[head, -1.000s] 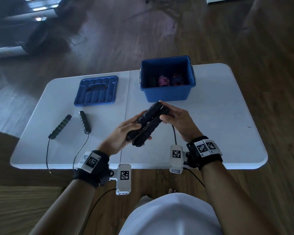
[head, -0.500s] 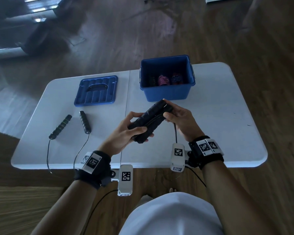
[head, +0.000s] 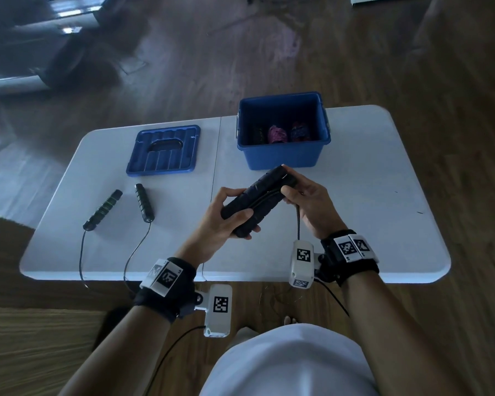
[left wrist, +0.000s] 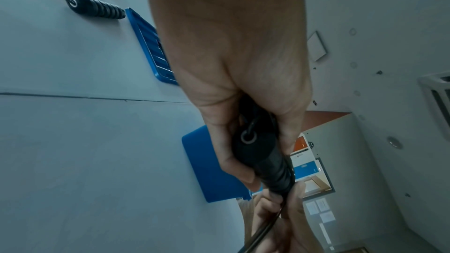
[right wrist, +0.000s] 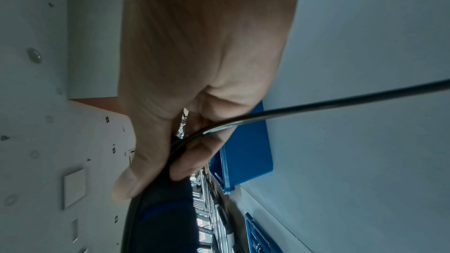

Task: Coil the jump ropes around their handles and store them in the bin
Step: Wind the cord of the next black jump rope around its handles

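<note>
From the head view, your left hand (head: 220, 221) grips the lower end of the paired black handles (head: 257, 200) above the surface (head: 383, 178), just in front of the blue bin (head: 283, 155); your right hand (head: 312, 201) holds the upper end, the cord (head: 298, 224) trailing down. At the left wrist, your fingers (left wrist: 233, 163) curl round the handles. At the right wrist, blurred, your fingers (right wrist: 194, 159) seem to pinch the cord against them.

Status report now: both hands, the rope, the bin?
Left hand grips paired black handles. Right hand pinches cord at their far end. Blue bin open, nothing blocking.
</note>
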